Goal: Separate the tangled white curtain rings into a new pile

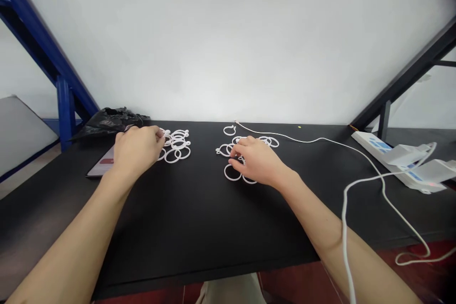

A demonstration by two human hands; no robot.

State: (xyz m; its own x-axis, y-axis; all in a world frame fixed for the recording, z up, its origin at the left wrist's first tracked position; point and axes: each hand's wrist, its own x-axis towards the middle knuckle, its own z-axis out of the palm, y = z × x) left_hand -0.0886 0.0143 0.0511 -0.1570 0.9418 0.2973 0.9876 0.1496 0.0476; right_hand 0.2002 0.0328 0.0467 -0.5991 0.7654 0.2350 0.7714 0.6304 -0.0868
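White open rings with small knobbed ends lie in two groups on a black tabletop [199, 228]. At the left edge of the left group of rings [173, 156], my left hand [138, 147] is closed, its fingers bent together at the tips. Whatever it may hold is hidden from me. My right hand [256, 159] reaches over the right group of rings [232, 179] and covers part of it. Its thumb and fingers are slightly apart, low among the rings, and I see nothing held in them. One single ring [229, 130] lies behind this group, near the wall.
A black plastic bag [112, 121] sits at the back left, above a flat, screen-like tablet [103, 164] partly behind my left arm. On the right lies a white power strip [395, 161] with plugged-in adapters. A white cable [344, 218] loops across my right forearm.
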